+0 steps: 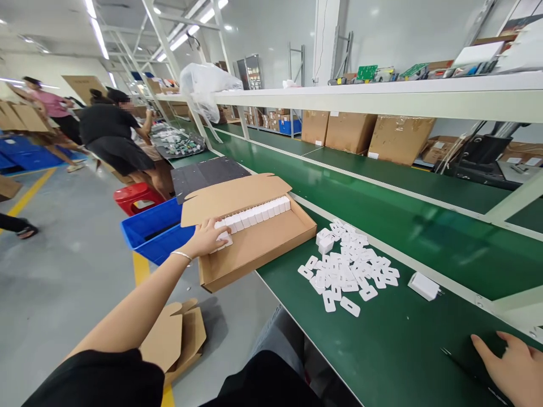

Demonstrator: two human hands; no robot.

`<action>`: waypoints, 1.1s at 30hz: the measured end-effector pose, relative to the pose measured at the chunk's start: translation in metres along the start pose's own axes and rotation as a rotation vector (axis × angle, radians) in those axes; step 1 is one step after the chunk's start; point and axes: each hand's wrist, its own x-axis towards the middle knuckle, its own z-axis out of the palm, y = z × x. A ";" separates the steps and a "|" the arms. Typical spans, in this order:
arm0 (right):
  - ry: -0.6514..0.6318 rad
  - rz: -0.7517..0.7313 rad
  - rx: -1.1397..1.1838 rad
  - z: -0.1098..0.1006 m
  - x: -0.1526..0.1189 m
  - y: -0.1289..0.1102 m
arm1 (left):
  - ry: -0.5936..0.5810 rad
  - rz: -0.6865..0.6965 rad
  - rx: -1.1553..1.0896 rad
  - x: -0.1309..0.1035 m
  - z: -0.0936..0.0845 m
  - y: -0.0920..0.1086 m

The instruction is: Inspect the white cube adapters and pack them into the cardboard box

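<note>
A shallow open cardboard box (250, 246) rests partly over the table's edge, its lid folded back. Inside, a row of white charger blocks (258, 215) lines the far side. My left hand (208, 237) reaches into the box's left end, fingers closed around a white charger block (225, 242). At the lower right, my right hand (511, 362) is over the table with thumb and forefinger apart, holding nothing visible. Beside it lie black tweezers (470, 373). A single white charger (424, 286) with metal prongs lies farther back, left of that hand.
A pile of white slotted plates (348, 265), with white blocks (324, 242) at its edge, lies on the green table (339, 350). A blue bin (153, 232) and red container (138, 198) stand left. Another cardboard box (182, 339) is below. A person in black (114, 130) bends nearby.
</note>
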 end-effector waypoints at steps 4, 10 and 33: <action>-0.070 0.191 -0.060 -0.028 -0.018 -0.022 | 0.037 0.034 0.020 -0.003 -0.008 0.018; -0.056 0.100 -0.087 -0.045 -0.043 -0.040 | 0.443 0.306 -0.176 -0.009 -0.035 0.122; 0.280 0.040 0.477 -0.024 -0.060 -0.071 | -0.221 0.847 -0.885 0.018 0.042 0.523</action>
